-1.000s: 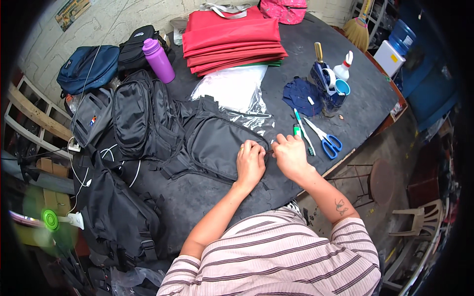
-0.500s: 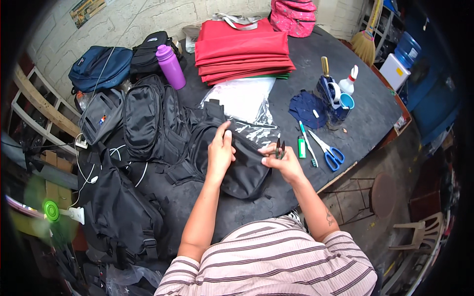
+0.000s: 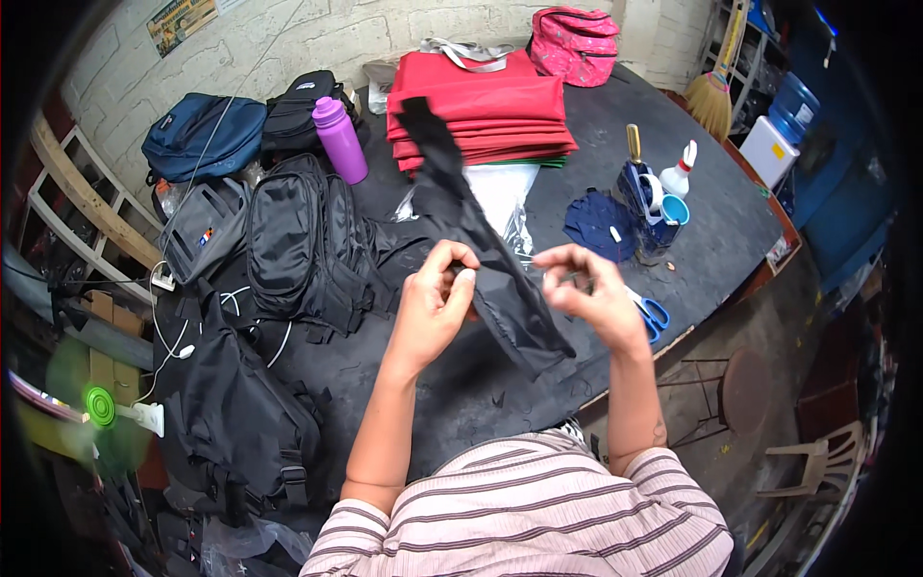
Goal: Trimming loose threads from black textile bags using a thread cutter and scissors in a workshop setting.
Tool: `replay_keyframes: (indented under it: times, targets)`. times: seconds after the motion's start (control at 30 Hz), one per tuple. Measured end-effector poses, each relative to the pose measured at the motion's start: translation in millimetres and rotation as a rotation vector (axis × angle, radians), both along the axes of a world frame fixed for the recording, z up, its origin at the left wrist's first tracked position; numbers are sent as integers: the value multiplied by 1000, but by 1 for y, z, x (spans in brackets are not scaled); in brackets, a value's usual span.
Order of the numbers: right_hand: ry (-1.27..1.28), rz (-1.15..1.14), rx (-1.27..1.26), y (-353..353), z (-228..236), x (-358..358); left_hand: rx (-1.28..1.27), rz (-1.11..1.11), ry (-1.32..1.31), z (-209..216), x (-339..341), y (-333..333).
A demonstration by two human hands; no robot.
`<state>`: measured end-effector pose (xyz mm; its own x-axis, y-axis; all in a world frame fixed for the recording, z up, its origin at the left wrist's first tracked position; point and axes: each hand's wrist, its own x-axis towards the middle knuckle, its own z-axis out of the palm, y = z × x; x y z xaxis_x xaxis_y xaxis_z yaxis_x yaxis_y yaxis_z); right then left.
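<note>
A black fabric bag (image 3: 510,313) is tilted up on edge in front of me, with a dark strap or flap (image 3: 430,135) reaching up across the red stack. My left hand (image 3: 435,306) has its fingers curled closed on the bag's near-left side. To the right of the bag, apart from it, my right hand (image 3: 591,293) is raised with bent fingers, slightly blurred. Something small and dark sits in its palm, the small thread snips seen there a moment earlier. Blue-handled scissors (image 3: 656,317) lie partly behind my right wrist.
Black backpacks (image 3: 288,236) crowd the table's left side beside a purple bottle (image 3: 341,144). Folded red fabric (image 3: 481,106) is stacked at the back, near a pink backpack (image 3: 574,46). A spray bottle (image 3: 678,173), tape dispenser (image 3: 639,192) and navy cloth (image 3: 598,223) stand right.
The bag has gone from lying flat to being lifted and tipped on edge, its strap swung upward. My right hand has left the bag's edge and moved up and right.
</note>
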<state>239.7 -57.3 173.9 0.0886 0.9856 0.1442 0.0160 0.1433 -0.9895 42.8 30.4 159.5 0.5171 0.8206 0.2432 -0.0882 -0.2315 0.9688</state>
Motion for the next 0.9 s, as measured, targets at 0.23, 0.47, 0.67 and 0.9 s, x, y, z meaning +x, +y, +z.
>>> replay_keyframes:
  times: [0.23,0.47,0.67,0.9]
  targets:
    - [53,-206,-80,31,-72,-21,57,72,-21,-73,17,28]
    - [412,-276,-58,35,-97,-13,250,177,183,-55,23,-14]
    - [474,-309,-29,32,-99,-16,43,265,-121,-82,30,-12]
    - [489,-385,-31,29,-103,-8,429,297,176,-58,33,-29]
